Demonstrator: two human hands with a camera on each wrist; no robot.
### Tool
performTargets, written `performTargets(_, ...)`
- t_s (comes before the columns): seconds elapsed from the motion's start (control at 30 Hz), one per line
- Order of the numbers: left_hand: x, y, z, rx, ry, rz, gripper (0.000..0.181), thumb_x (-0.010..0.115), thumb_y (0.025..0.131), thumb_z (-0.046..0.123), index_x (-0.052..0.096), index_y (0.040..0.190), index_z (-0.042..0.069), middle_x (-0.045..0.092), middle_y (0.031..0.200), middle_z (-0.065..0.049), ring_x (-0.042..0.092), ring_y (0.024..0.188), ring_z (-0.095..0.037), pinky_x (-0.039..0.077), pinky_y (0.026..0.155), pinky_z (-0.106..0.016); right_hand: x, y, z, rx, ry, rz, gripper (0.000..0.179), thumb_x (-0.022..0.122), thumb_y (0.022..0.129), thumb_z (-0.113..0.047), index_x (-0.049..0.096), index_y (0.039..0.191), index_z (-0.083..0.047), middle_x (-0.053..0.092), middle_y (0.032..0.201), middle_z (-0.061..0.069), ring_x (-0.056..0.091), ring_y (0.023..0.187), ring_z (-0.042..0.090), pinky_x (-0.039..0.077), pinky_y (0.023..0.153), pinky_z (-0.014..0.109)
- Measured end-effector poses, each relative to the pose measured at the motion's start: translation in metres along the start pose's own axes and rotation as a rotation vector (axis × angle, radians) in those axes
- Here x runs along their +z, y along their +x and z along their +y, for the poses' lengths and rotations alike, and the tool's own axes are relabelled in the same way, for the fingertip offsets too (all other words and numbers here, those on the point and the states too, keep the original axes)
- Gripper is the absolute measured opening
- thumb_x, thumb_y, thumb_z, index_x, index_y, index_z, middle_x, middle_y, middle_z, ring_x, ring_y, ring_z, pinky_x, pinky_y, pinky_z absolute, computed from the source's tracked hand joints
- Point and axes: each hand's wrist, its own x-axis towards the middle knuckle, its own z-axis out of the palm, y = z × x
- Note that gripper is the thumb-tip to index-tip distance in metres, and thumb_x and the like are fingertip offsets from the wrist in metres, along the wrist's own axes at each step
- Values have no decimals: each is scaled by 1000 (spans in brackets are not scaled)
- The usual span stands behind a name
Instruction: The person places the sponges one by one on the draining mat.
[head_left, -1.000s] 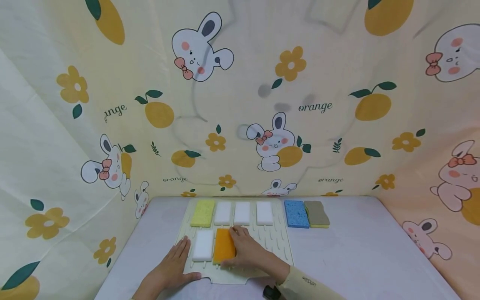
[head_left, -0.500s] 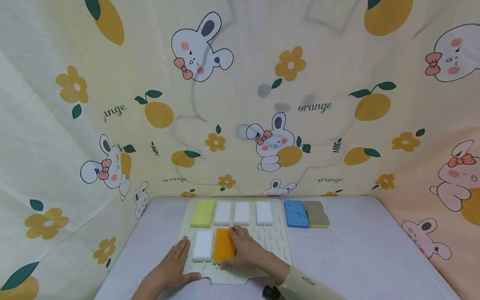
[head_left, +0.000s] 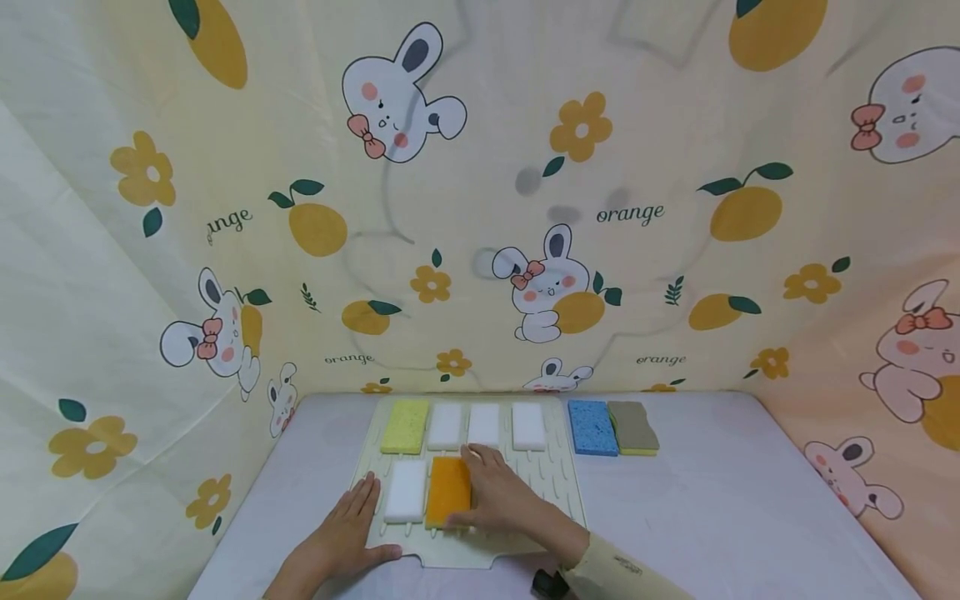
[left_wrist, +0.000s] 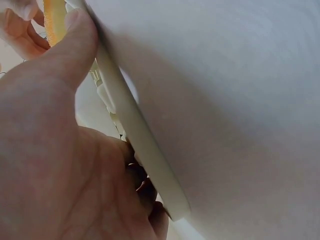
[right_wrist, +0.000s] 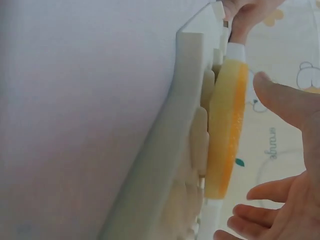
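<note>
An orange-topped sponge (head_left: pixel 449 492) with a yellow underside lies on a cream ridged drying mat (head_left: pixel 528 546), just right of a white sponge (head_left: pixel 406 492). My right hand (head_left: pixel 501 497) is over the orange sponge's right side; in the right wrist view its thumb and fingers are spread, with a gap to the orange sponge (right_wrist: pixel 227 130). My left hand (head_left: pixel 337 529) rests along the mat's left front corner, fingers straight and thumb on the front edge. The left wrist view has that thumb (left_wrist: pixel 75 45) lying on the rim of the mat (left_wrist: pixel 142 135).
Along the mat's back row lie a yellow sponge (head_left: pixel 406 427) and three white sponges (head_left: pixel 446 427). Beside the mat on the right, a blue sponge (head_left: pixel 592 428) and a grey-topped sponge (head_left: pixel 634 428) lie on the white table (head_left: pixel 712 517). A printed curtain (head_left: pixel 660 292) stands behind.
My right hand has loosened from the orange sponge and shifted slightly to the right, its fingers spreading. The orange sponge and my left hand stay in place.
</note>
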Motion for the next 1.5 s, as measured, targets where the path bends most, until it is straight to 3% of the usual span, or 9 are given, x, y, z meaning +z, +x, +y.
performTargets(0.4,1,2,-2,-11,5,-20,124,77,86,72,26,165,-9,19,175,-28,21,162,-43,20,132,-59,-28,-14,34,-9,88,125,102,84,92,-52,36,165,-1,35,170,21,34,155,42,44,119,63)
performTargets(0.73,0,2,1,-8,8,-29,124,76,86,72,26,165,-9,19,175,-29,21,162,-43,19,132,-59,-62,-23,76,108,154,205,103,88,90,-42,33,167,-1,30,171,22,32,156,46,42,118,67)
performTargets(0.9,0,3,0,-17,12,-27,125,76,86,74,26,166,-8,18,175,-28,21,162,-43,19,132,-59,-85,-29,95,110,161,229,106,87,92,-41,26,168,2,24,171,28,28,156,53,39,118,71)
performTargets(1.27,1,2,0,-4,3,-19,124,77,86,71,26,165,-9,19,175,-29,21,162,-44,19,132,-60,-100,-42,125,60,79,264,104,86,93,-42,28,166,3,29,168,31,33,152,56,41,114,73)
performTargets(1.5,3,3,-3,2,7,-18,124,76,87,72,26,165,-9,18,175,-28,20,162,-43,19,132,-59,-108,-48,141,100,22,244,107,87,91,-43,28,166,4,29,169,32,33,153,56,41,115,73)
